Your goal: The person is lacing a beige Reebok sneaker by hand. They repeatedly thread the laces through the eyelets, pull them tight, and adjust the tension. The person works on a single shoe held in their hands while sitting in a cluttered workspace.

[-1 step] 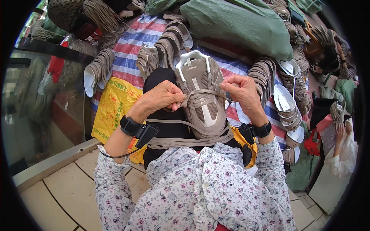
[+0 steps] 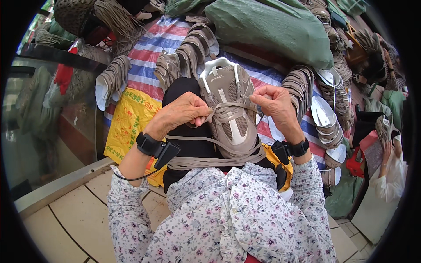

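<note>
A taupe mesh shoe upper (image 2: pixel 239 138) with pale trim lies across my black-trousered lap, its toe toward me and its white-lined collar away. A flat taupe shoelace (image 2: pixel 228 106) runs crosswise over its tongue. At the upper's left edge, the closed fingers of my left hand (image 2: pixel 186 109) pinch the lace. My right hand (image 2: pixel 278 107) is closed at the right edge, thumb and forefinger pinching the lace there. Several more loose laces (image 2: pixel 197 163) stretch over my thighs below the toe.
Rows of nested shoe uppers (image 2: pixel 188 57) stand on a striped plastic sheet (image 2: pixel 147 50) ahead, with more stacks (image 2: pixel 298 90) at right. Beyond lies a big green sack (image 2: pixel 267 33). A yellow bag (image 2: pixel 131 122) and a glass panel (image 2: pixel 52 127) are at left. Another person's hand (image 2: pixel 386 153) shows far right.
</note>
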